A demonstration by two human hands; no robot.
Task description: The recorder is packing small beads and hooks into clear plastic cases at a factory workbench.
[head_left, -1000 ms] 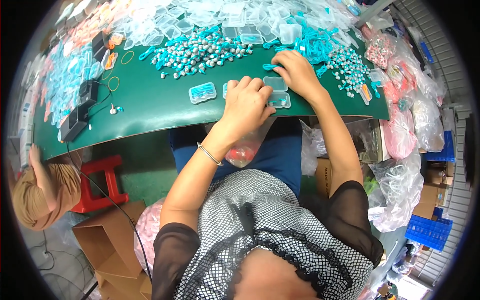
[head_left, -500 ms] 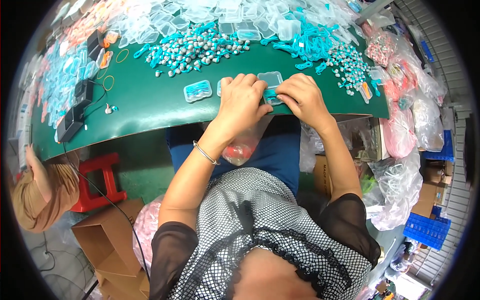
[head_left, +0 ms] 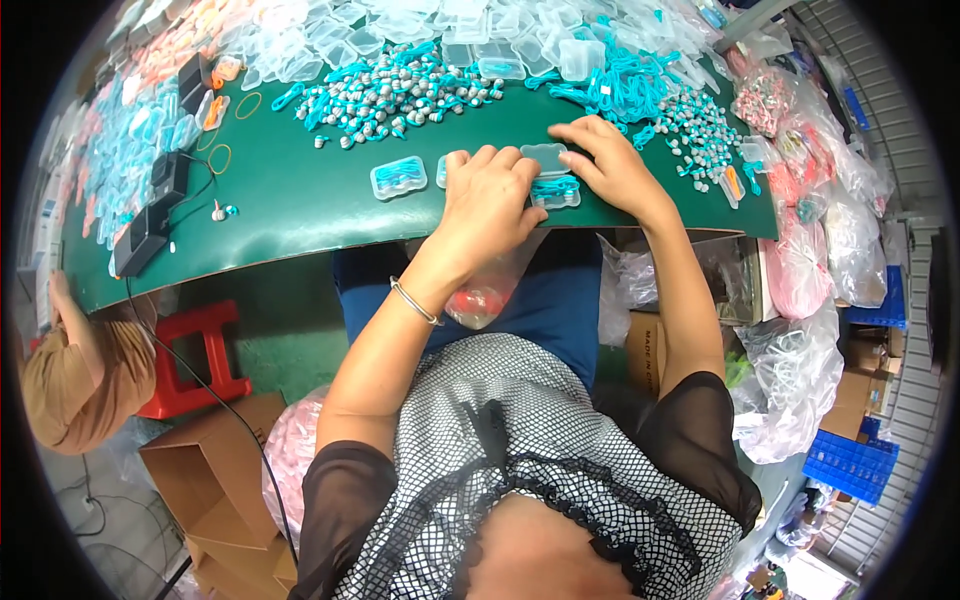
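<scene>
A small clear plastic case (head_left: 571, 199) lies open near the table's front edge, a coiled teal cable (head_left: 553, 187) in its base. Its hinged lid (head_left: 543, 156) is laid back on the far side. My left hand (head_left: 485, 195) is closed on the left side of the case, thumb at the near corner; its other fingertips are hidden. My right hand (head_left: 612, 170) is open and holds nothing, thumb and forefinger apart beside the lid's right edge. To the left sits a closed case (head_left: 398, 177) with teal cable inside. Another case (head_left: 441, 172) is mostly hidden behind my left hand.
Beyond my hands are piles of grey-and-teal earbuds (head_left: 385, 95), teal cables (head_left: 625, 85) and clear empty cases (head_left: 400, 22). Black boxes (head_left: 150, 225) with a cord stand at the left. Another person's arm (head_left: 80, 335) shows at far left. Stuffed plastic bags (head_left: 800, 260) crowd the right.
My right hand has let go of the cable in the case and moved up and right, its fingers spreading. The left hand has stayed at the case.
</scene>
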